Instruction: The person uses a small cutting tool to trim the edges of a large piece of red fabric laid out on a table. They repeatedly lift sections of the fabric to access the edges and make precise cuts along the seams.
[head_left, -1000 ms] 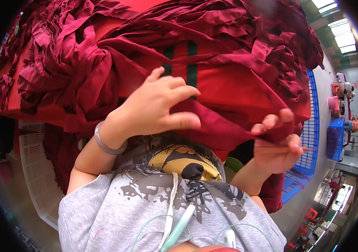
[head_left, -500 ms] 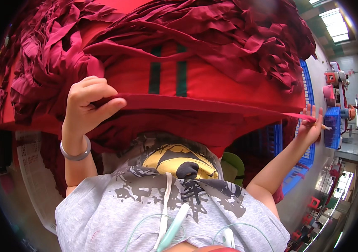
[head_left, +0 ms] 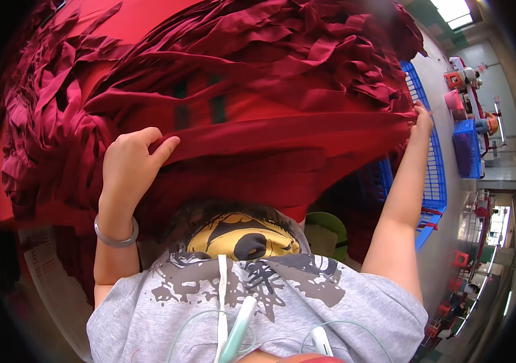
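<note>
A long dark red fabric strip (head_left: 282,128) is stretched nearly level between my two hands, over the red tabletop. At its left end my left hand (head_left: 136,158) is closed, thumb and fingers pinching the cloth edge. My right hand (head_left: 421,120) has its fingers closed on the other end, above the blue basket's edge. More dark red cloth (head_left: 240,175) hangs below the strip, toward my lap. Heaped strips of the same fabric (head_left: 306,54) lie just beyond the stretched one, and another tangled pile (head_left: 52,127) is left of my left hand.
Blue plastic baskets (head_left: 433,163) stand at the table's right side. A pale crate (head_left: 49,266) sits low on the left. Beside my body is a green chair (head_left: 330,227). Farther right are another blue crate (head_left: 466,148), red stools (head_left: 460,259) and a person (head_left: 487,124).
My right hand has gone up and inward and its fingers have closed on the strip's end. The strip now slants up to the right. My left hand stays pinched at its end.
</note>
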A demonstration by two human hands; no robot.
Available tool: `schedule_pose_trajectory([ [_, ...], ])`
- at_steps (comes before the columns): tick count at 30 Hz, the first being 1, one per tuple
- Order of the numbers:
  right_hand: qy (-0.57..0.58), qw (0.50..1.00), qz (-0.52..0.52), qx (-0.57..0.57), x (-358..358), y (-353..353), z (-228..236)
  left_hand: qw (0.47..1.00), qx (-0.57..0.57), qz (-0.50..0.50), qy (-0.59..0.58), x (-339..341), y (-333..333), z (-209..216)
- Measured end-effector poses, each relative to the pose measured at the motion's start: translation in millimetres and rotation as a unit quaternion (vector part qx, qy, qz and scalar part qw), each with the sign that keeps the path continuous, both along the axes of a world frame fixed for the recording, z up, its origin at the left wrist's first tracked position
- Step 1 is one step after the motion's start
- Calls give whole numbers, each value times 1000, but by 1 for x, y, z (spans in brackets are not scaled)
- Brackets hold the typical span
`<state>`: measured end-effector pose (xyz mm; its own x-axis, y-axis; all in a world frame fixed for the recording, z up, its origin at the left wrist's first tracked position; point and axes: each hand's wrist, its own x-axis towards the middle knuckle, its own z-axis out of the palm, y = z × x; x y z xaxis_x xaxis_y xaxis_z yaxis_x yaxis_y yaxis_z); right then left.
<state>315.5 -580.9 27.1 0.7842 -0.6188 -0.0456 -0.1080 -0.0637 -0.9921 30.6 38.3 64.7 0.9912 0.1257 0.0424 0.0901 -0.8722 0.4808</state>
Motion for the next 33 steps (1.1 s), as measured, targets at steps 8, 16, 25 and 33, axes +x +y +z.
schedule_pose_trajectory([
  [8,-73,990,-118,-11,11,-37,-15,1000,19,19,-16,7,-7,-11],
  [16,-27,969,-148,196,7,-30,-1,997,45,5,-62,2,-7,-16],
  [25,126,817,-9,-563,-49,34,-3,977,151,-9,-147,-6,-13,-19],
  [33,254,768,4,-589,-51,38,-3,979,145,-14,-146,-1,-26,-28],
])
